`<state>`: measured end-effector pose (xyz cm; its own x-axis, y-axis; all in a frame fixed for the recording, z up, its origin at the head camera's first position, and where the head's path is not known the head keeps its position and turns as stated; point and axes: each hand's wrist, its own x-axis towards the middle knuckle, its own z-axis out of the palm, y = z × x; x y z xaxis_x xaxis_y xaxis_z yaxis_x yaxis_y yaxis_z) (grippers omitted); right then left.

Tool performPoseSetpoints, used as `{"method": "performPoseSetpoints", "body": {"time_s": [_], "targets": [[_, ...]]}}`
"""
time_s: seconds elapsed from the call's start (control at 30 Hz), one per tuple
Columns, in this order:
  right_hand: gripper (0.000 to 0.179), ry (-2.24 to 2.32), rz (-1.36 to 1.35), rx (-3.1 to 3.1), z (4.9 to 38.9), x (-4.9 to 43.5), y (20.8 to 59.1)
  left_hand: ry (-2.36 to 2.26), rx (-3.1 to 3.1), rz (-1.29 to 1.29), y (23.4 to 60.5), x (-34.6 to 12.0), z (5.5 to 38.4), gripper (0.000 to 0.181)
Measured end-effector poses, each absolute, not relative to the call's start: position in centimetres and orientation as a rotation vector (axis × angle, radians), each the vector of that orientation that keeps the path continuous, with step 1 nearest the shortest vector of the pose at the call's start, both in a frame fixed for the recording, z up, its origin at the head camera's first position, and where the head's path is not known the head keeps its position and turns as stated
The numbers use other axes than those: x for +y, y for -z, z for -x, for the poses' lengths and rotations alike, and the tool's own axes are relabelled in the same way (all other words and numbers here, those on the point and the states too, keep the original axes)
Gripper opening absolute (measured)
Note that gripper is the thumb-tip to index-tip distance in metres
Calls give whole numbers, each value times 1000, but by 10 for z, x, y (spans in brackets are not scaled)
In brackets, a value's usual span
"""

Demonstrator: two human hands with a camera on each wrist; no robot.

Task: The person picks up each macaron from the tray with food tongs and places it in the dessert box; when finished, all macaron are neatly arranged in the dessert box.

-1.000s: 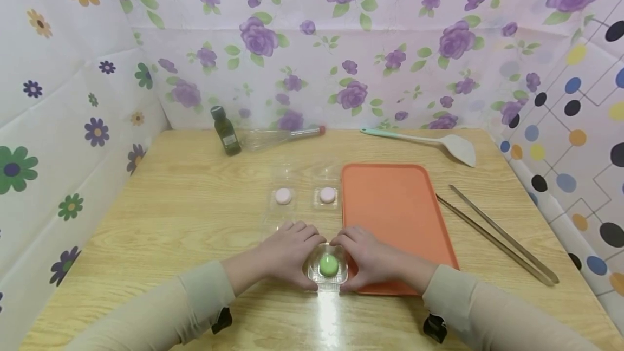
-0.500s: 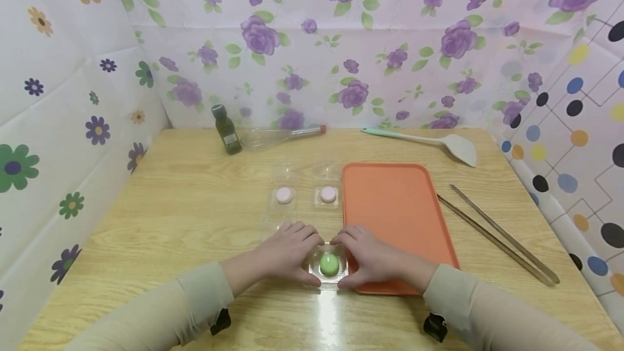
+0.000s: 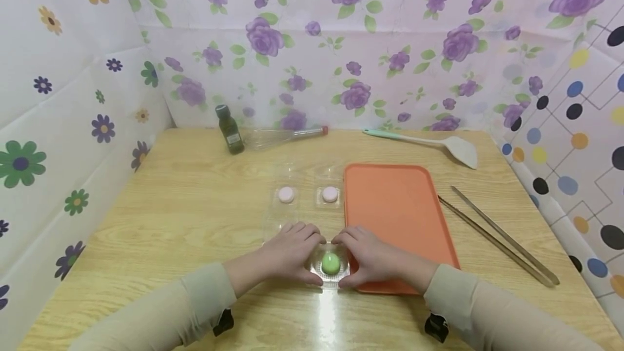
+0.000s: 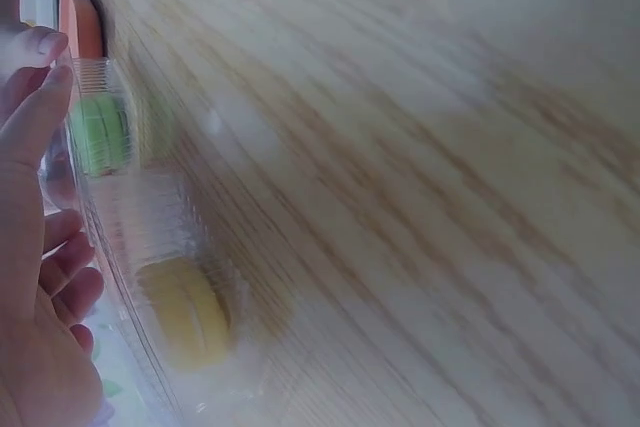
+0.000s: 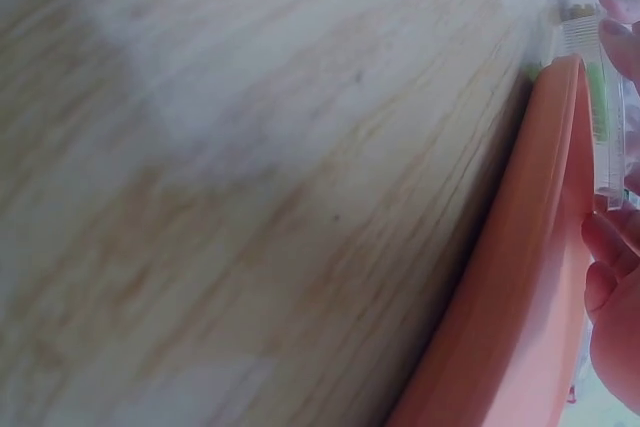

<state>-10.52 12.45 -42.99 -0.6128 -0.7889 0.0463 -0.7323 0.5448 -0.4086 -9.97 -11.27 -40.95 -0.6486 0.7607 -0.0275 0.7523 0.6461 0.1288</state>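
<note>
A small clear plastic box with a green macaron in it sits on the table near the front. My left hand holds its left side, fingers at the far corner and thumb at the near edge. From the other side, my right hand grips it the same way, over the tray's left edge. A second clear box with a yellow macaron shows in the left wrist view; my left hand hides that macaron in the head view. Whether the lid is fully down cannot be told.
Two pink macarons sit in clear boxes farther back. An orange tray lies right of the boxes, with metal tongs beyond. Along the back are a dark bottle, a whisk and a spatula.
Both thumbs have shifted slightly along the near edge of the box. The box stays between my hands, and the head view has moved a little.
</note>
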Motion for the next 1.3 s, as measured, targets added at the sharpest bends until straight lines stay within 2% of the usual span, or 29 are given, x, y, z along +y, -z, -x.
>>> {"method": "performPoseSetpoints", "body": {"time_s": [0.2, 0.4, 0.53, 0.73, 0.97, 1.3], "targets": [[77, 604, 1303, 2635, 106, 125, 431, -141, 2794, -1280, 411, -113, 100, 78], [87, 759, 1154, 2583, 111, 123, 421, -289, 2771, -1178, 405, -118, 104, 97], [86, 880, 1097, 2555, 122, 116, 414, -428, 2782, -1069, 396, -132, 113, 104], [83, 1021, 977, 2468, 143, 96, 406, -541, 2850, -921, 388, -168, 131, 98], [75, 997, 858, 2388, 160, 70, 401, -669, 2833, -833, 396, -207, 142, 96], [71, 922, 848, 2371, 173, 50, 409, -902, 2592, -682, 411, -228, 150, 82]]}}
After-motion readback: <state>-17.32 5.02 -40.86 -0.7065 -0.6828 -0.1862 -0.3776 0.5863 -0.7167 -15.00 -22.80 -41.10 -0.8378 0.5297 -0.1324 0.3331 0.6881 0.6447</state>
